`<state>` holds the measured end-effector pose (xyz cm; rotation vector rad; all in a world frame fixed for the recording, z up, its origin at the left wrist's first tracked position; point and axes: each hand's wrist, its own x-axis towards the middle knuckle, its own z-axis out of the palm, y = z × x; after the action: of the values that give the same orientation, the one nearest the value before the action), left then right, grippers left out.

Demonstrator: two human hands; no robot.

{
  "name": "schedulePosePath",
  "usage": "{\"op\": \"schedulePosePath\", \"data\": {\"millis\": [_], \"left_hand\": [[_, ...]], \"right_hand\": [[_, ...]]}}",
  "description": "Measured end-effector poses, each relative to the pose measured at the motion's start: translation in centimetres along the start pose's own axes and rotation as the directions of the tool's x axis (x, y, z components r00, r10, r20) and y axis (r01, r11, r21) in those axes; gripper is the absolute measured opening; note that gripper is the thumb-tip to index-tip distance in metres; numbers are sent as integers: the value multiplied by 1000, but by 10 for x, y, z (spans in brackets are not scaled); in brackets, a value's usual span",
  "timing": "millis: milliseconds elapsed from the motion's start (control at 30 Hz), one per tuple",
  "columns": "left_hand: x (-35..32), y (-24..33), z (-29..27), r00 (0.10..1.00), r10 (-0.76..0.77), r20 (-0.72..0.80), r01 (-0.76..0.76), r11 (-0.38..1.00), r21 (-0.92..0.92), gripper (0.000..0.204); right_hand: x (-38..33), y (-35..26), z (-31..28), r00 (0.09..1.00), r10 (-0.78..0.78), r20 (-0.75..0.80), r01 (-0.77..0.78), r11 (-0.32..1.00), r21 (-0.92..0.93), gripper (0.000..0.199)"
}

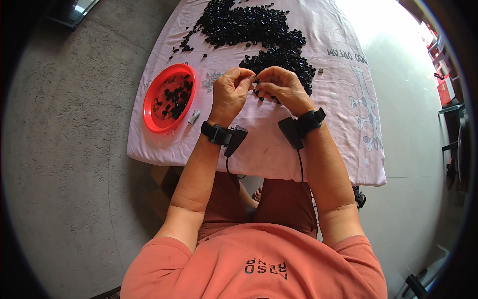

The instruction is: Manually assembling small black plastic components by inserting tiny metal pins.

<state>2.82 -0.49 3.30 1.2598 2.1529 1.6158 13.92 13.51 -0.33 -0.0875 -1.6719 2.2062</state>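
My left hand and my right hand meet over the near edge of a black heap, fingertips pinched together. Between them is a small black piece, mostly hidden by the fingers; its exact kind is too small to tell. Many small shiny black pieces lie heaped on the pink cloth beyond my hands. To the left of my left hand stands a round red basin with more black pieces inside. Near it lie a small cluster of thin silvery bits and a small grey crumpled piece.
A printed pink cloth covers the table. One loose black piece lies right of the heap, others at its left. Black devices with cables are strapped to both wrists. Red and dark objects stand along the far right.
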Motion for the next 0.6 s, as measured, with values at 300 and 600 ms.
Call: {"op": "schedulePosePath", "data": {"millis": [300, 600], "left_hand": [[1, -3, 1, 999, -27, 31, 30, 995, -93, 8], [-5, 7, 2, 978, 198, 69, -204, 975, 91, 22]], "right_hand": [[2, 4, 0, 1000, -24, -6, 25, 998, 58, 17], [0, 1, 3, 995, 9, -98, -2, 998, 70, 17]]}}
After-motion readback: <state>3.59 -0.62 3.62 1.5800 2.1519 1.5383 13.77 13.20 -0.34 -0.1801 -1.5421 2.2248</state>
